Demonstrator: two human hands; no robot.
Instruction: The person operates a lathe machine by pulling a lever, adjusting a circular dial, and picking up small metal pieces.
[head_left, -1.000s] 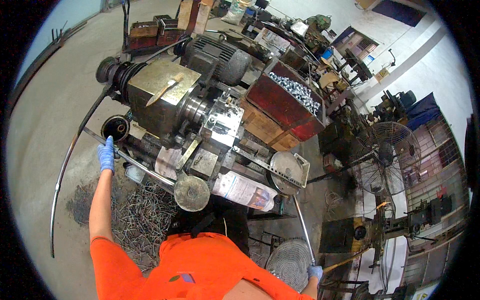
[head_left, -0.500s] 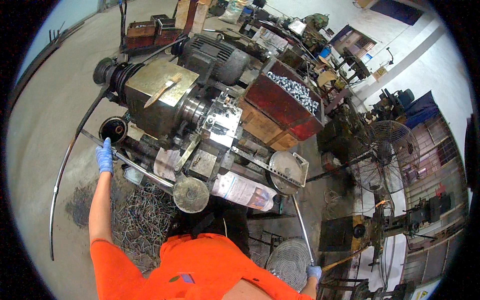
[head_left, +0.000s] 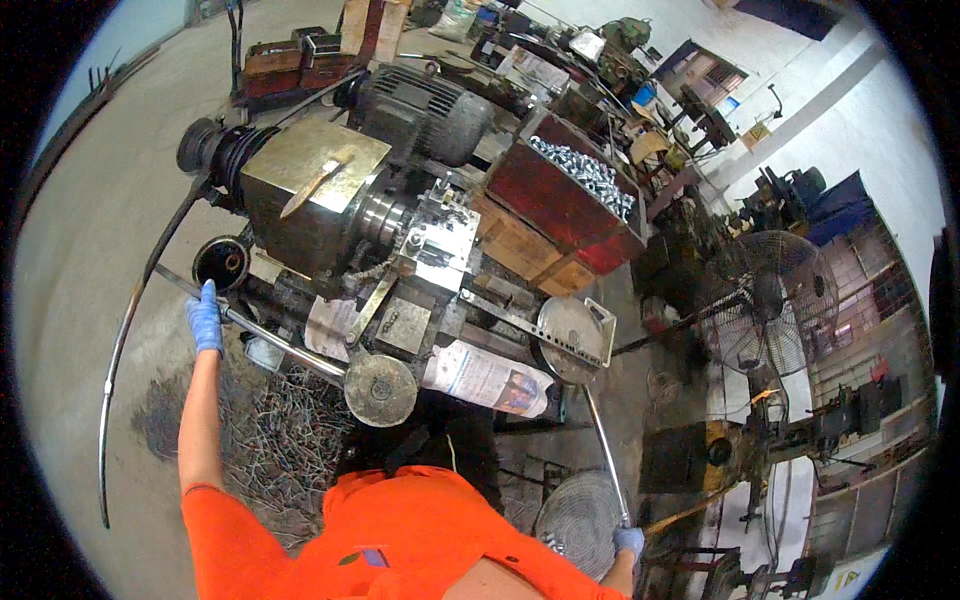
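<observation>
Left bar (head_left: 285, 346): steel, round, bright along the section between hand and disc (head_left: 381, 391), darker past the hand. Sits at the machine's front left, slanting down to the right, lower end at the disc. Disc is flat, grey, scuffed.

Right rod (head_left: 607, 455): thin, straight, shiny. Located at the machine's right front, upper end by the round plate (head_left: 570, 328), lower end at the right hand.

Left hand (head_left: 205, 322): blue glove, arm stretched out, on the bar just below the dark cup (head_left: 221, 263). One digit points up toward the cup. Palm side hidden, so can't tell how far the fingers close round the bar.

Right hand (head_left: 628, 541): blue glove, fingers curled together round the rod's lower end, beside the round grey tray (head_left: 582, 512). Partly hidden by its own back.

Machine around it: brassy-topped gearbox (head_left: 275, 205) with a brush (head_left: 312, 187) lying on top, finned motor (head_left: 415, 115) behind. Red box (head_left: 600, 245) to the right, full of small shiny metal parts (head_left: 585, 172). Pale printed sack (head_left: 487, 378) lies along the front, right of the disc. Tangled scrap (head_left: 280, 450) on the floor below the bar.
</observation>
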